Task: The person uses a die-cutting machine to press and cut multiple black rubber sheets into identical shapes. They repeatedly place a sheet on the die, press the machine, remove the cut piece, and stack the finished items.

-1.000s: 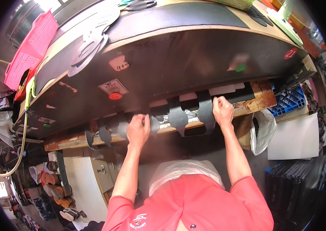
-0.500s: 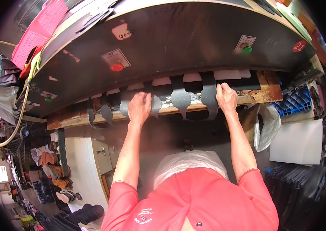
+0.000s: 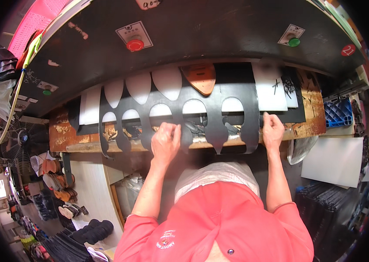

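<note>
A black sheet with rows of sole-shaped cutouts lies over the wooden bench and hangs over its front edge. My left hand is closed, pinching a strip of the sheet's near edge. At the sheet's right edge, my right hand is also closed on it, fingertips pressed together. An orange-brown sole-shaped piece, apparently a cutting die, rests on the sheet's far part, its far end under the machine's dark front. White sheets show at the right and through the cutouts.
The machine's dark panel spans the far side, with a red button and a green button. Black scraps lie at the bench's right. A blue crate and a white board stand right; a fan stands left.
More of the cut sheet now shows from under the machine, with the orange-brown piece visible. Both hands appear nearer my body, still holding the sheet; the view has also shifted.
</note>
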{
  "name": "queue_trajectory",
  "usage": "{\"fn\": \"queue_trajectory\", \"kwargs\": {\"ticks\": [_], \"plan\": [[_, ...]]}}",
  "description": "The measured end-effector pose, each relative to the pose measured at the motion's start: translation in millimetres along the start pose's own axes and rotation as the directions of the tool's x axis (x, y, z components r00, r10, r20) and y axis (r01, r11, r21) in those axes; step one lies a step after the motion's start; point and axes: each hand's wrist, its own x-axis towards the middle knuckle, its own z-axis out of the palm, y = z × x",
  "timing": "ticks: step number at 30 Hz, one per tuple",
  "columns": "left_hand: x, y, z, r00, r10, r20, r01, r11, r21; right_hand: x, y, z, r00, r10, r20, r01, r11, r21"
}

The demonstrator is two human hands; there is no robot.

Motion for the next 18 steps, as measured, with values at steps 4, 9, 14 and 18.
{"fn": "queue_trajectory", "kwargs": {"ticks": [4,9,14,18], "plan": [[-38.3,13.9,-17.9,0.996,-0.079,0.031,0.083,0.987,-0.138,-27.5,-35.1,7.2,0.986,-0.166,-0.003,0.166,0.982,0.09],[-25.4,16.1,-36.5,0.996,0.066,-0.057,-0.078,0.965,-0.25,-39.8,-103.3,79.2,0.853,-0.402,0.333,0.427,0.904,-0.004],[32.9,9.7,1.5,0.994,0.105,0.011,-0.103,0.984,-0.145,-66.5,-134.8,118.9,0.784,-0.457,0.421,0.573,0.793,-0.206],[23.3,11.7,16.1,0.986,0.14,0.094,-0.143,0.989,0.024,-80.0,-134.0,100.7,0.785,-0.425,0.451,0.544,0.822,-0.171]]}}
